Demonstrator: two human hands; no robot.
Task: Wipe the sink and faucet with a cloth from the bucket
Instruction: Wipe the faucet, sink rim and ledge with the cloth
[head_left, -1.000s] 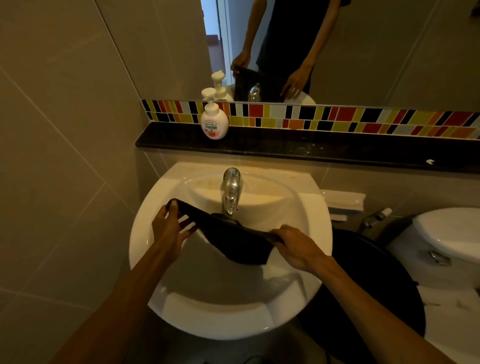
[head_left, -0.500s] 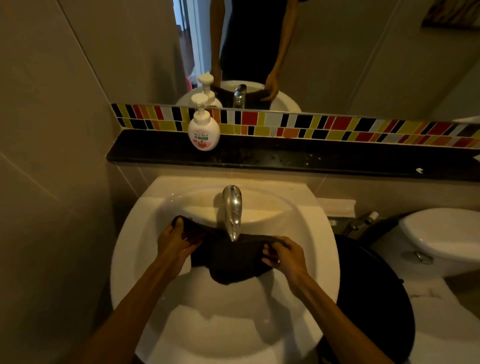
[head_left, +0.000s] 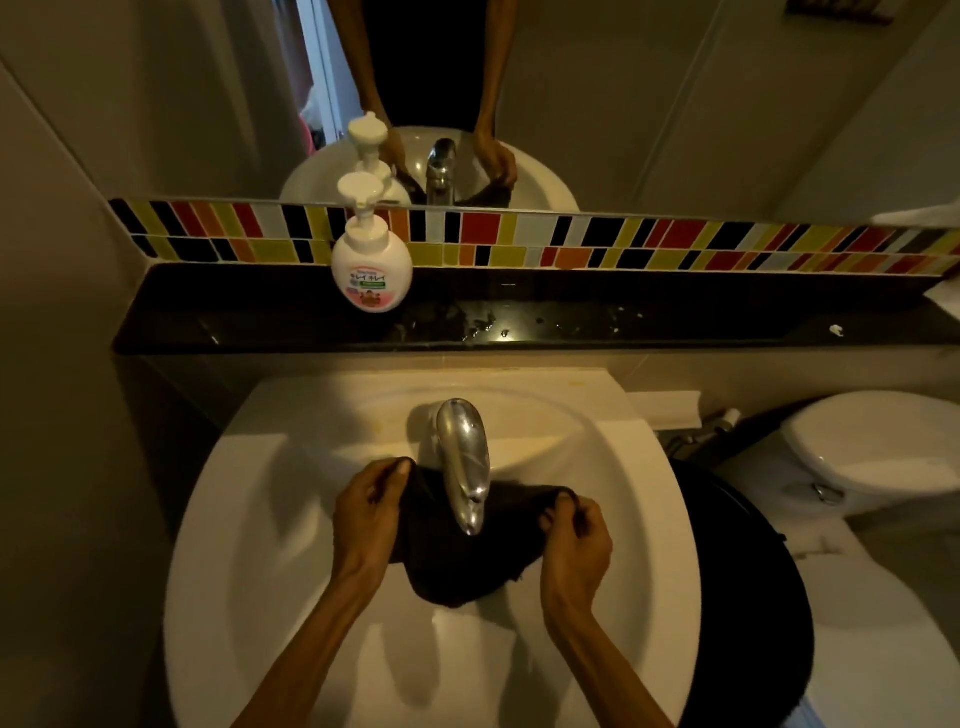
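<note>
My left hand (head_left: 366, 512), right hand (head_left: 574, 540) pinching dark cloth (head_left: 457, 561); cloth now drawn under faucet (head_left: 462, 462) spout, lower than before; faucet wipe starting.

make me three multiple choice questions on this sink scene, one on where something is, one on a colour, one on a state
1. Where does the soap bottle stand?
A. in the sink basin
B. on the dark ledge behind the sink
C. on the toilet

2. What colour is the cloth?
A. white
B. yellow
C. black

3. How is the cloth held?
A. the left hand and right hand each grip an end
B. it lies loose, untouched
C. one hand alone holds it

Answers: 1 B, it sits on the ledge under the tile strip. 2 C, it shows dark against the white sink. 3 A, it is stretched under the faucet between both hands.
</note>
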